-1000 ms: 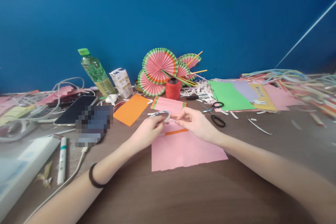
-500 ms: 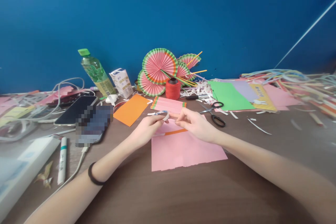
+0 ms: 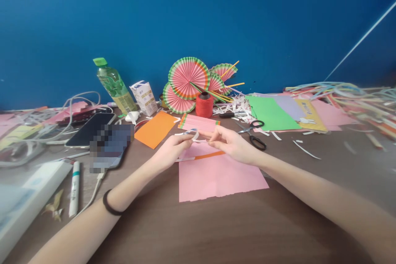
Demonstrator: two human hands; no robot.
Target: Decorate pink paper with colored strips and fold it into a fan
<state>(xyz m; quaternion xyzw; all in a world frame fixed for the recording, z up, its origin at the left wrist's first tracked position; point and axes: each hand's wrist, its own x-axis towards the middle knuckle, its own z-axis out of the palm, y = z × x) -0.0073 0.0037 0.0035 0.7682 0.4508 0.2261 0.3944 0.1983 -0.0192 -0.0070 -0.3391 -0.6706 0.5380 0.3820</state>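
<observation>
A pink paper sheet (image 3: 219,179) lies on the table beneath both my hands, with an orange paper strip (image 3: 208,155) across its upper part and a white strip (image 3: 186,159) at that strip's left end. Above the sheet's far edge, my left hand (image 3: 173,150) grips a small roll of white tape (image 3: 195,134) between thumb and fingers. From the roll a short white length runs to my right hand (image 3: 233,145), whose thumb and fingers are pinched at its end. The exact fingertip contact is partly hidden. Just right of that hand lie black-handled scissors (image 3: 256,134).
Behind my hands are striped folded paper (image 3: 199,122), red thread (image 3: 204,105) and paper fans (image 3: 188,78). Orange paper (image 3: 155,129), phones (image 3: 93,130), a marker (image 3: 74,189) and a green bottle (image 3: 116,86) stand left. Green paper (image 3: 272,113) and paper scraps lie right.
My right hand has shifted slightly right, away from my left hand, and the white length between them shows more clearly. The roll stays in my left hand.
</observation>
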